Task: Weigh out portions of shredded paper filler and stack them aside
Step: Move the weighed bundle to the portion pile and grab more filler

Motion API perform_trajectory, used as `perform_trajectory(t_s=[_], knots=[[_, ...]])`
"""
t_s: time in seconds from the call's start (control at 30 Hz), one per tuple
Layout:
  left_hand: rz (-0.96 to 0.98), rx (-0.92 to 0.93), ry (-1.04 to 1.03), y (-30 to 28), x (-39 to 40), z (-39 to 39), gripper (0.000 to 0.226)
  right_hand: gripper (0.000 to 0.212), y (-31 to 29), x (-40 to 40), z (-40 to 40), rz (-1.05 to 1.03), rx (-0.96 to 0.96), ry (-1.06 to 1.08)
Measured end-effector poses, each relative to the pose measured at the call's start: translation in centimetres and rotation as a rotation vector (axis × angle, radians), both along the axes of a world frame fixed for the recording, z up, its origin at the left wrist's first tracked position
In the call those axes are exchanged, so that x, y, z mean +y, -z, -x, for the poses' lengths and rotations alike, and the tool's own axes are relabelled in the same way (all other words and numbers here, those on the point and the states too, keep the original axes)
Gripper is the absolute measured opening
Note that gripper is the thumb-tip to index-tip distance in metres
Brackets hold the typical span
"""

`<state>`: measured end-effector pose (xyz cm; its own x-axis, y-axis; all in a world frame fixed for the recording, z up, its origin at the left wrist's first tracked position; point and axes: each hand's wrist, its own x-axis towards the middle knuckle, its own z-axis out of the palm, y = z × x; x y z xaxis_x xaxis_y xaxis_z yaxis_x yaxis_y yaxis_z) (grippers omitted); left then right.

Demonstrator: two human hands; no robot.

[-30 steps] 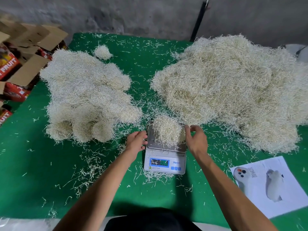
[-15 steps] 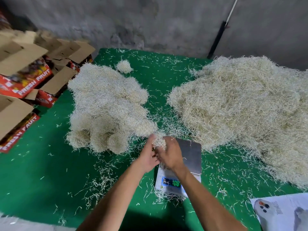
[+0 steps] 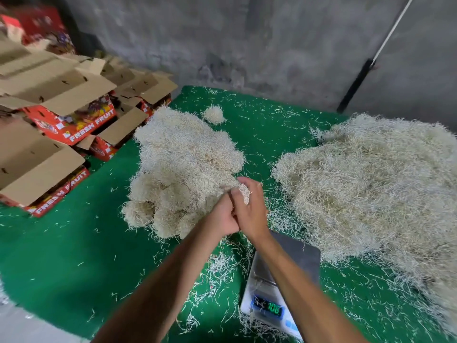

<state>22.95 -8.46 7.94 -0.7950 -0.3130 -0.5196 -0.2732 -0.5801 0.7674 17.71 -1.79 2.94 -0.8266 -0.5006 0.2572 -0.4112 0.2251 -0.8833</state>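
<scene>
Head view showed me both hands pressed together just beyond the scale (image 3: pixel 284 276), toward the wall. My right hand (image 3: pixel 249 211) had its fingers curled round a small wad of shredded paper (image 3: pixel 245 191), which poked out between thumb and forefinger. My left hand (image 3: pixel 222 216) lay against the right one, fingers wrapped toward the same wad, though how much of the paper it actually gripped I could not tell. The hands and the wad sat at the near edge of the stack of weighed portions (image 3: pixel 183 169), which lay beyond the scale and to its left on the green table (image 3: pixel 64 256). The scale's steel platter was bare, and its lit display (image 3: pixel 268 308) read what looked like 100, somewhat blurred. The big loose heap of filler (image 3: pixel 371 189) lay to the right of the scale, its fringe reaching the platter's far corner. One small separate ball (image 3: pixel 214 114) sat past the stack, far from the scale. Loose shreds littered the cloth around the scale. Open fruit cartons (image 3: pixel 61 115) stood well to the scale's left, off the table's edge.
</scene>
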Motion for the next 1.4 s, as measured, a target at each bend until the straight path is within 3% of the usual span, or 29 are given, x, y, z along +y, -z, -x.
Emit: perform_trajectory(t_s=[0.13,0.2,0.27,0.33,0.4,0.47,0.6,0.7,0.77,0.87,0.93,1.0,1.07,1.13,1.2,1.3,1.4], knots=[[0.042,0.128,-0.233,-1.0,-1.7,-0.8,0.056,0.043,0.2,0.3,-1.3,-0.020,-0.077,-0.109],[-0.025,0.034,-0.316,-1.2,-2.2,-0.5,0.065,0.047,0.0,0.8,-1.7,0.022,-0.056,-0.154],[0.195,-0.025,-0.186,-0.2,-1.8,-0.6,0.043,0.056,-0.6,1.0,-2.0,-0.008,-0.001,-0.234],[0.322,-0.065,-0.064,0.5,-0.6,-0.5,0.028,0.053,-1.5,0.6,-1.9,0.003,-0.067,-0.264],[0.273,-0.110,0.058,1.3,0.2,0.2,0.035,0.046,-2.3,0.0,-1.0,0.050,-0.177,-0.153],[0.108,-0.054,0.087,0.6,0.1,0.4,0.042,0.057,-2.6,0.2,0.2,0.030,-0.216,-0.036],[-0.127,0.086,-0.224,0.8,-2.4,-0.6,0.052,0.039,-1.2,1.1,0.2,-0.048,0.077,-0.151],[0.032,-0.021,-0.116,1.8,-2.4,-1.8,0.086,0.046,-1.4,-0.4,-1.9,-0.070,0.279,-0.289],[0.083,-0.020,0.074,2.2,-1.7,-2.1,0.073,0.054,-2.0,-1.2,-1.2,-0.136,0.233,-0.238],[-0.305,0.025,-0.008,2.4,-3.1,-1.8,0.061,0.051,-1.3,-0.9,-0.7,-0.167,0.261,-0.138],[-0.368,0.029,-0.176,2.3,-4.8,-2.1,0.059,0.040,-0.4,-1.4,-2.3,-0.109,0.265,-0.163],[-0.429,0.015,-0.264,2.7,-6.0,-2.9,0.084,0.032,0.7,-2.5,-3.5,-0.074,0.329,-0.218],[-0.501,0.002,-0.274,2.8,-6.3,-3.6,0.097,0.023,0.9,-3.6,-2.9,-0.113,0.327,-0.259],[-0.602,-0.019,-0.204,3.6,-6.3,-4.0,0.092,0.015,0.2,-4.6,-1.4,-0.215,0.244,-0.276],[-0.695,0.033,-0.153,4.1,-6.4,-3.9,0.094,0.024,0.0,-6.3,-0.3,-0.349,0.186,-0.280],[-0.615,0.051,-0.176,4.8,-7.6,-3.6,0.099,0.056,-0.5,-9.4,1.1,-0.436,0.050,-0.193],[-0.622,0.081,-0.421,6.0,-10.4,-4.1,0.083,0.068,-3.4,-13.0,3.3,-0.320,-0.110,-0.079]])
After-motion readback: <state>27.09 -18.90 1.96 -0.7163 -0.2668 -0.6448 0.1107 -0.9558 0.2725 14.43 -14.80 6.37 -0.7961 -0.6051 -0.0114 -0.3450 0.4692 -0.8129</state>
